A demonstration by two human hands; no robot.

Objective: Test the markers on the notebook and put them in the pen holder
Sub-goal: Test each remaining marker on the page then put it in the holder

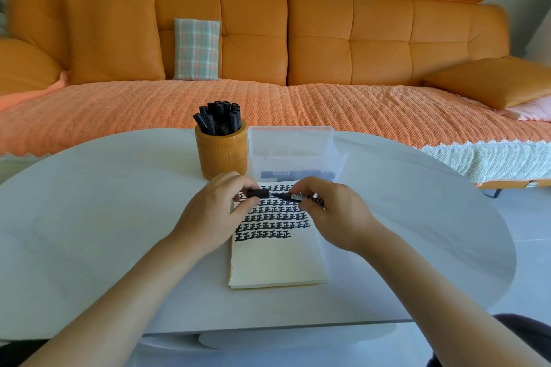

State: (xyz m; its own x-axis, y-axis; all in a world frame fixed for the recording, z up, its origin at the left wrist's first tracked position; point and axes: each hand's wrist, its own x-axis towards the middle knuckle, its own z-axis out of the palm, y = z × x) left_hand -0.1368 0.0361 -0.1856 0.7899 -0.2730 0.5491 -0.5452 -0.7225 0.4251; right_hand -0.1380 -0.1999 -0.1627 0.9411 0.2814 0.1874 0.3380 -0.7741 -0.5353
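Right hand [331,211] pinches marker [295,197]; left hand [220,205] holds cap [258,194] at its tip.

An orange sofa [320,36] with a plaid cushion [196,49] stands behind the white table [89,217].

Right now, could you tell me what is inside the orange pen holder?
The orange pen holder holds a bunch of capped black markers, caps up. Its opaque wall hides their lower barrels and anything beneath them.

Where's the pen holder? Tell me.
The pen holder stands on the table's far middle, just left of the clear box, beyond the notebook.
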